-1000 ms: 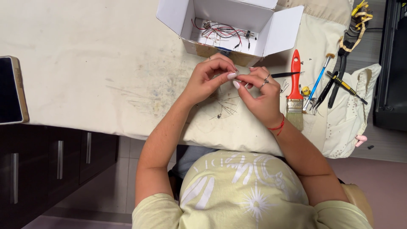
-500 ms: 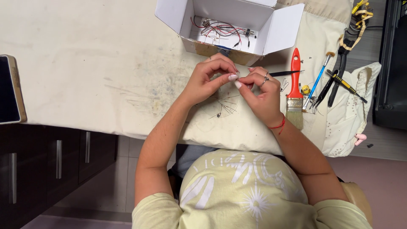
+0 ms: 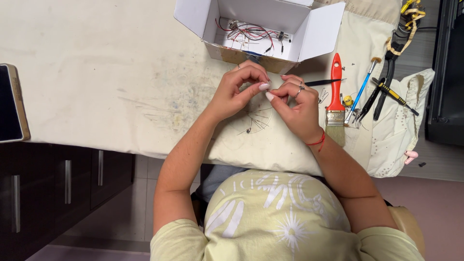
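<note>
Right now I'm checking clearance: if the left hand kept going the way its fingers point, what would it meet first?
The left hand points rightward, so it would probably meet the right hand's fingertips first; they nearly touch.

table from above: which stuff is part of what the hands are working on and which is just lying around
In use: left hand and right hand, fingertips pinching a tiny part between them; loose thin wires below; open white box of wired parts.

Lying about: red-handled brush, blue tool, black pliers, phone.
</note>
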